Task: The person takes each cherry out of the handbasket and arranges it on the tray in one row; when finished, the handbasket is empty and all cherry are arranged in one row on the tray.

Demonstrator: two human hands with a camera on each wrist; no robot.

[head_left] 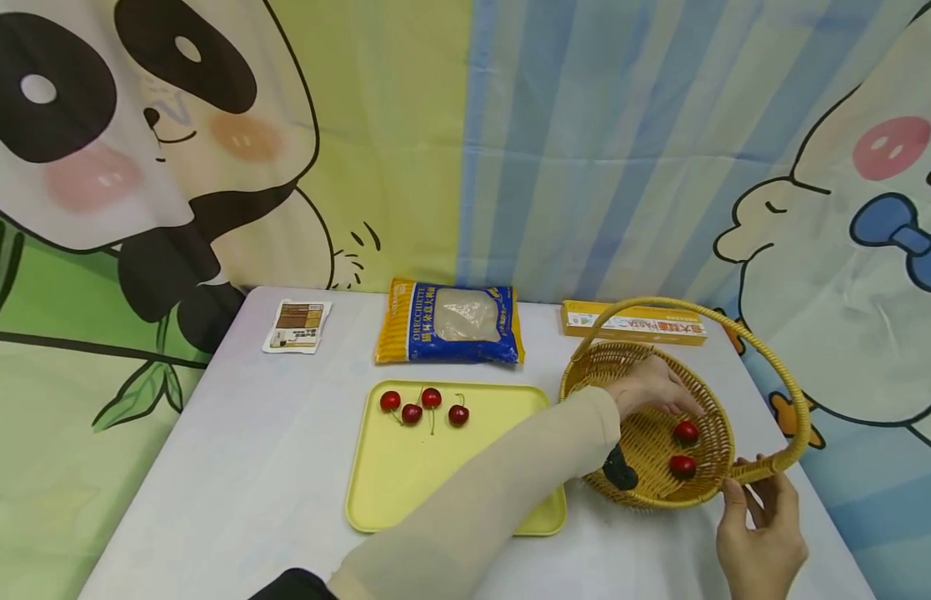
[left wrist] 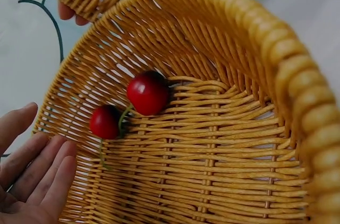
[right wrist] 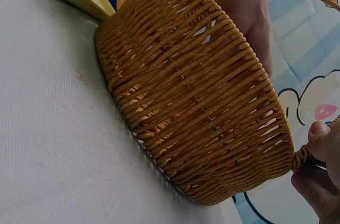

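Note:
A wicker basket (head_left: 653,496) with a tall arched handle stands tilted at the right of the table. Reaching over its rim, my left hand (head_left: 655,387) is inside it with fingers loosely extended, holding nothing. Two red cherries, one upper (head_left: 686,432) and one lower (head_left: 683,467), lie in the basket close to those fingers; green stems show in the left wrist view. My right hand (head_left: 763,533) pinches the handle's foot at the near right rim, thumb on one side and fingers on the other. In the right wrist view the woven wall hides most of the inside.
Left of the basket lies a yellow tray (head_left: 390,500) with several cherries (head_left: 412,414) near its far edge, partly covered by my left sleeve. Behind are a blue-and-yellow pasta bag (head_left: 450,325), a yellow box (head_left: 636,323) and a small white packet (head_left: 297,326). A printed curtain closes the back.

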